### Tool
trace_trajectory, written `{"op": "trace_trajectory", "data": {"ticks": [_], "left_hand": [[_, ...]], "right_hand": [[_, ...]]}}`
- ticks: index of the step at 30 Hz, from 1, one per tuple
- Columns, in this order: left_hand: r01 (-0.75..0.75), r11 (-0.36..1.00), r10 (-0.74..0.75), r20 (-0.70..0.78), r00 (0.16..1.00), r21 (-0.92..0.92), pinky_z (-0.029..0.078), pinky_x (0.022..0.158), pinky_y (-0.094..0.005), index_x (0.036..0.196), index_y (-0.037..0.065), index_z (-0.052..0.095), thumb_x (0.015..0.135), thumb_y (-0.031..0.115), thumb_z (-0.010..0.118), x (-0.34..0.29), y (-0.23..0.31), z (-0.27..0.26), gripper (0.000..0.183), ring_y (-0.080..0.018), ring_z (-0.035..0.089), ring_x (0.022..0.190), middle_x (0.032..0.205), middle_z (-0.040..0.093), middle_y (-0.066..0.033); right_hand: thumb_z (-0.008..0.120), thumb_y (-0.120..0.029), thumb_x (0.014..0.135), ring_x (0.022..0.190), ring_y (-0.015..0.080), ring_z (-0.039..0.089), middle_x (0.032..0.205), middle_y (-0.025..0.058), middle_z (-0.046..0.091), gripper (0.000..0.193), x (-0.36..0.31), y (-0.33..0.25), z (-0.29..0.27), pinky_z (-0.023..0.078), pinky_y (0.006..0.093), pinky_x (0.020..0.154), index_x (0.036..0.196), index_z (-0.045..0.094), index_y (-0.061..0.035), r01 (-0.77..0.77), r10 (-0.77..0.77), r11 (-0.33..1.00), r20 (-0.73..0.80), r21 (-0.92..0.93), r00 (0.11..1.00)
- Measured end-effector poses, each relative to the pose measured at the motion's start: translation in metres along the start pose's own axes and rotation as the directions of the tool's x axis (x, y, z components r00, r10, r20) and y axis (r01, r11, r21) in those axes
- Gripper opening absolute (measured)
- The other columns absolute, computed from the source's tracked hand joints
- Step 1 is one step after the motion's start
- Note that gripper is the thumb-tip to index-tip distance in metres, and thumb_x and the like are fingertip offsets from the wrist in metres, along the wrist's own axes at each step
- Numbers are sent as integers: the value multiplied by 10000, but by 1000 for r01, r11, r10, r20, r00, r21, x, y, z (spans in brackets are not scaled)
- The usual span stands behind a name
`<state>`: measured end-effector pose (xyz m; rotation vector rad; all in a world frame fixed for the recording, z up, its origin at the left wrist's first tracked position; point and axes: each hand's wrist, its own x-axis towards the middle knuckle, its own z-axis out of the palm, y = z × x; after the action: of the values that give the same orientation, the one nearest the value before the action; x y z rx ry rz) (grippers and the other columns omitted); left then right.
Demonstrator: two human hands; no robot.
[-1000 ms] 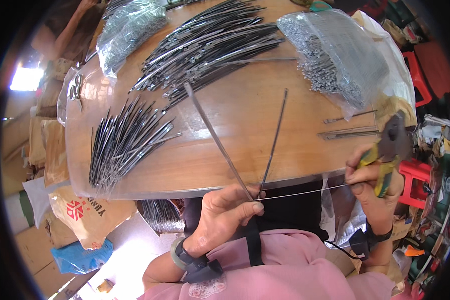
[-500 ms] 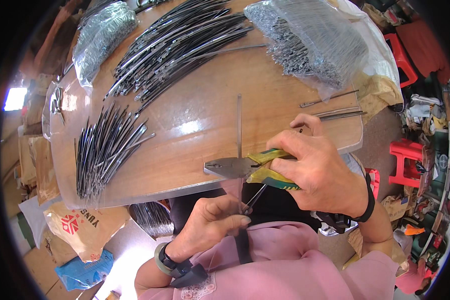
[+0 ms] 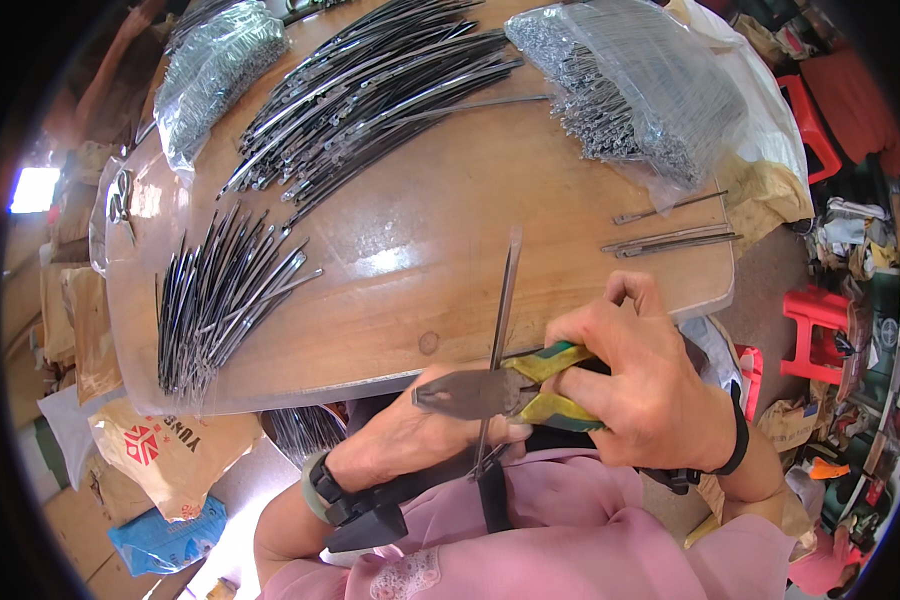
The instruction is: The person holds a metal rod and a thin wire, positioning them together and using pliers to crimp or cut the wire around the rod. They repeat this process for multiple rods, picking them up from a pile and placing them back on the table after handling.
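My right hand (image 3: 635,380) is closed round the yellow and green handles of the combination pliers (image 3: 460,395), whose jaws point left. A long, thin metal strip (image 3: 506,300) stands up beside the pliers' pivot, tilted slightly right at its top. My left hand (image 3: 395,440) is closed round the strip's lower part, just below the pliers. The pliers' head hides some of its fingers. A few wire-like ends show by the left thumb. Whether the pliers touch the strip I cannot tell.
On the wooden table (image 3: 420,290) lie a large heap of dark metal strips (image 3: 370,90), a smaller bundle (image 3: 220,310) and several loose strips (image 3: 670,243). Clear bags of metal pieces (image 3: 630,100) sit at the back. A red stool (image 3: 815,335) stands at right.
The pliers and my right hand have come down toward me. My left hand has risen behind the pliers' head. The strip has gone from near upright to tilted right.
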<state>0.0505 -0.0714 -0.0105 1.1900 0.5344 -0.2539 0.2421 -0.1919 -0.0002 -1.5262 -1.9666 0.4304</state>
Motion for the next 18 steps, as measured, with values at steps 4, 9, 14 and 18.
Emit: {"op": "trace_trajectory", "data": {"ticks": [4, 9, 14, 18], "left_hand": [[103, 946, -143, -111, 983, -306, 459, 515, -275, 1036, -24, 592, 923, 91, 625, 4, -17, 17, 165, -131, 557, 569, 736, 600, -37], [-12, 623, -82, -81, 993, -782, 324, 427, -254, 1028, -1, 578, 966, 92, 559, -1, -31, 18, 113, -132, 439, 472, 669, 512, -59], [-335, 798, 163, -356, 920, -501, 333, 438, -224, 1073, -15, 581, 991, 87, 547, -5, -40, 27, 135, -90, 454, 503, 731, 552, -44], [-419, 850, 255, -449, 856, -318, 356, 474, -237, 1039, -42, 584, 983, 40, 527, -8, -35, 36, 114, -105, 451, 507, 692, 552, -77]], "right_hand": [[658, -39, 539, 885, 264, 562, 981, 104, 593, 199, 1, 2, 1, 359, 492, 860, 737, 642, -31, 3, -4, 996, -13, -87, 1000], [732, -49, 566, 934, 287, 579, 1000, 101, 602, 233, -12, -5, -15, 369, 494, 873, 783, 646, -42, -185, 154, 956, -146, -230, 977], [794, -63, 577, 930, 330, 573, 1041, 132, 602, 314, -44, -5, -6, 409, 419, 828, 849, 656, 9, -280, 280, 960, -26, 14, 960], [834, -117, 616, 903, 315, 584, 1107, 152, 604, 396, -44, -8, -2, 448, 397, 823, 962, 689, 9, -311, 298, 928, 90, 205, 950]]}}
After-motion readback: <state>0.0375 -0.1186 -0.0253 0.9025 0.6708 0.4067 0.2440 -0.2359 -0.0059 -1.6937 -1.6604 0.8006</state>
